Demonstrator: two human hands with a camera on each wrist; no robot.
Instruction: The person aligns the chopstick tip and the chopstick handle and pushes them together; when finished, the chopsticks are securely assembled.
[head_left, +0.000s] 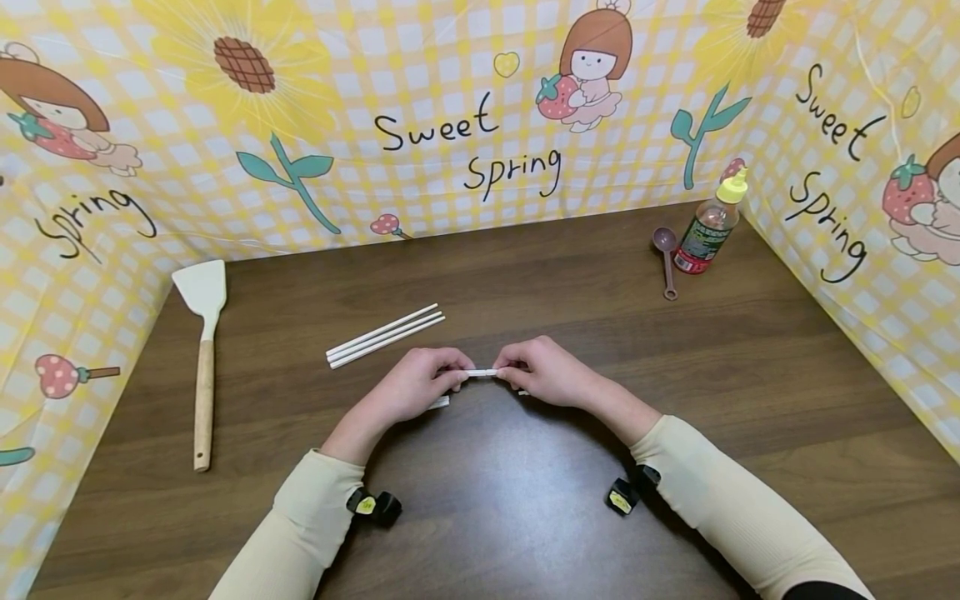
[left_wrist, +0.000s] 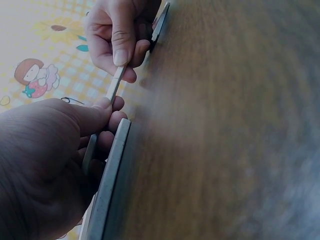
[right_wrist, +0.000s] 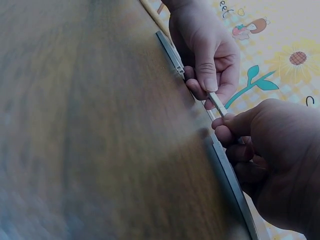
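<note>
Both hands meet in the middle of the table over a thin white stick (head_left: 481, 372). My left hand (head_left: 420, 383) pinches one end between thumb and fingers, and my right hand (head_left: 549, 371) pinches the other. A faint line crosses the stick between the two thumbs; its ends are hidden in the fingers. Below the left hand lies a pale flat-sided strip (left_wrist: 111, 175), whose end shows beside the fingers. Another strip (right_wrist: 232, 185) lies by the right hand, mostly covered in the head view.
Three white sticks (head_left: 386, 337) lie side by side behind the left hand. At far left is a white spatula (head_left: 204, 358) with a wooden handle. A brown measuring spoon (head_left: 667, 262) and a yellow-capped bottle (head_left: 707, 233) stand back right. Patterned cloth (head_left: 435, 50) borders the table.
</note>
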